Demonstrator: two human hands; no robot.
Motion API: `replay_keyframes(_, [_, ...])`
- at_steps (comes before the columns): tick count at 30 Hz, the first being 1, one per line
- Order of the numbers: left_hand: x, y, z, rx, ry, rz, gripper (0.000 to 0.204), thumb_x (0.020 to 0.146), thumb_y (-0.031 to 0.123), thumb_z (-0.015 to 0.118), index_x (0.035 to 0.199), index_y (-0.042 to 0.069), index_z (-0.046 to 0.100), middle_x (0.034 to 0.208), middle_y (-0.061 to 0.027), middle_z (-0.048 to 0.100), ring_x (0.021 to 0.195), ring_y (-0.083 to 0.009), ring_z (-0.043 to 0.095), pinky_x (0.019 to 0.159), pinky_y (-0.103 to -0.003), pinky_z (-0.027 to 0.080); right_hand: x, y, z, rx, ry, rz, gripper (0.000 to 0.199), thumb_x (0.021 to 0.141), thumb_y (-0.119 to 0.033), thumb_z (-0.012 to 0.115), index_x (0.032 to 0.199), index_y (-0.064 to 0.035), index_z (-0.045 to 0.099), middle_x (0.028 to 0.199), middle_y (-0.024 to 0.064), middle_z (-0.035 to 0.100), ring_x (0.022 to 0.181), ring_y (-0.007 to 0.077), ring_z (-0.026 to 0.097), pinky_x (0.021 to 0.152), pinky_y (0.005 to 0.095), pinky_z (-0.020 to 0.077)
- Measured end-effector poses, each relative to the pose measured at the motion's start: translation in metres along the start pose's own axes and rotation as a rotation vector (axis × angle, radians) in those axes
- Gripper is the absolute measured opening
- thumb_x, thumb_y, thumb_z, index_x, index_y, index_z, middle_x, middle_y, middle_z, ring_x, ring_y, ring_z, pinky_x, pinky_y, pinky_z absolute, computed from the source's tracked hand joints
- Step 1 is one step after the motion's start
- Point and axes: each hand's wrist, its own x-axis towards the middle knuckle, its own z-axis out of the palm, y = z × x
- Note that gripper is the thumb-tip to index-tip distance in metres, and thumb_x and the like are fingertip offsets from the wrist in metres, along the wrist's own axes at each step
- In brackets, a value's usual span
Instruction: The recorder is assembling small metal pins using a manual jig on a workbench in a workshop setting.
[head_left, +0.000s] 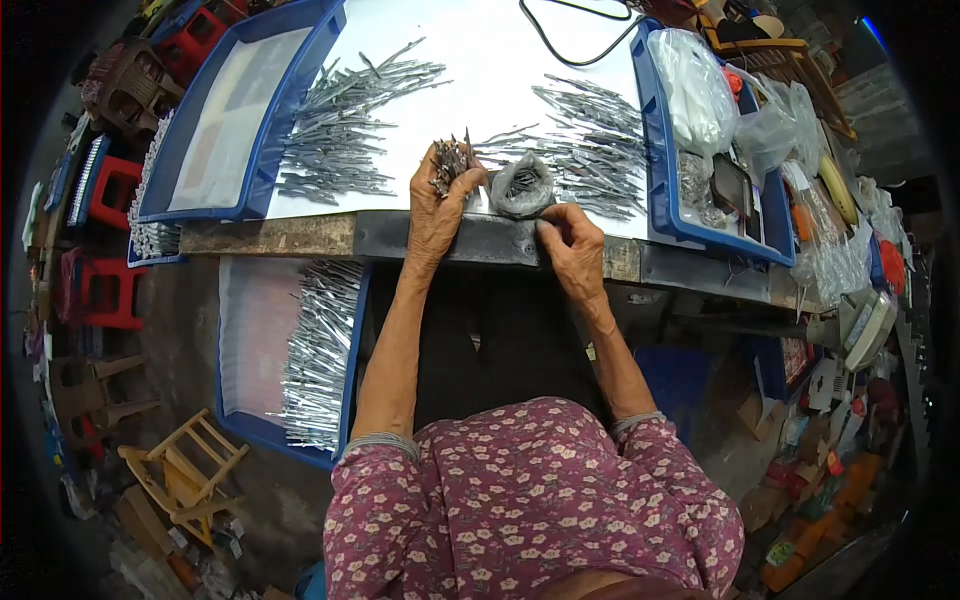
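Note:
My left hand [437, 215] is closed round a bundle of thin dark metal rods [452, 163], their ends sticking up above the fingers. Right beside it on the white tabletop stands a small clear plastic bag [524, 187], rolled open at the top, with small dark metal pieces inside. At the bag's near right side, over the table edge, my right hand [576, 250] has thumb and forefinger brought together in a pinch; what is between them is too small to make out. Loose grey metal rods lie in a left pile [335, 130] and a right pile [600, 140].
A blue tray [265, 110] lined with white stands at the table's left. On the right, another blue tray [660, 150] holds plastic bags. Below the table edge [300, 236], a lower blue tray [255, 340] holds many shiny rods. A black cable [545, 40] curls at the back.

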Motion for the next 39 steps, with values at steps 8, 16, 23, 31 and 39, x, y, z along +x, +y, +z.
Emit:
replay_keyframes(8, [-0.007, 0.005, -0.002, -0.021, 0.069, -0.031, 0.018, 0.081, 0.008, 0.059, 0.096, 0.002, 0.052, 0.079, -0.0041, 0.06, 0.072, -0.012, 0.059, 0.068, -0.025, 0.048, 0.035, -0.017, 0.001, -0.254, -0.002, -0.315, 0.007, 0.075, -0.002, 0.056, 0.082, 0.0018, 0.056, 0.071, 0.0111, 0.056, 0.062, 0.0232, 0.054, 0.056, 0.0314, 0.0431])
replay_keyframes(16, [0.004, 0.002, -0.003, -0.028, 0.055, -0.026, 0.021, 0.08, 0.008, 0.062, 0.097, 0.002, 0.052, 0.081, -0.0052, 0.061, 0.073, -0.0127, 0.06, 0.067, -0.024, 0.048, 0.056, -0.021, 0.005, -0.582, -0.164, -0.413, 0.01, 0.074, -0.004, 0.057, 0.083, -0.0002, 0.054, 0.078, 0.0168, 0.053, 0.069, 0.0362, 0.054, 0.059, 0.0425, 0.0422])
replay_keyframes(23, [0.001, 0.002, -0.004, -0.026, 0.076, -0.075, 0.023, 0.079, 0.006, 0.061, 0.099, 0.002, 0.051, 0.081, -0.0035, 0.059, 0.074, -0.0116, 0.057, 0.067, -0.024, 0.047, 0.061, -0.018, 0.013, -0.832, -0.303, -0.449, 0.011, 0.069, 0.001, 0.051, 0.078, -0.0005, 0.046, 0.077, 0.0184, 0.05, 0.064, 0.0368, 0.053, 0.055, 0.0448, 0.0425])
replay_keyframes(31, [-0.005, 0.003, -0.003, -0.05, 0.143, -0.173, 0.026, 0.079, 0.002, 0.06, 0.103, 0.001, 0.05, 0.083, -0.0065, 0.059, 0.074, -0.0135, 0.058, 0.068, -0.025, 0.049, 0.061, -0.023, 0.006, -0.84, -0.427, -0.446, 0.017, 0.066, -0.001, 0.054, 0.079, -0.0008, 0.044, 0.078, 0.0176, 0.048, 0.064, 0.0355, 0.053, 0.054, 0.0434, 0.0431])
replay_keyframes(39, [-0.004, 0.004, -0.001, -0.156, 0.176, -0.195, 0.022, 0.079, 0.001, 0.06, 0.097, 0.004, 0.049, 0.083, -0.0054, 0.057, 0.076, -0.0133, 0.058, 0.068, -0.025, 0.049, 0.058, -0.033, 0.009, -0.887, -0.48, -0.497, 0.007, 0.071, 0.001, 0.05, 0.077, 0.0036, 0.048, 0.078, 0.0172, 0.046, 0.065, 0.0276, 0.056, 0.051, 0.0356, 0.048])
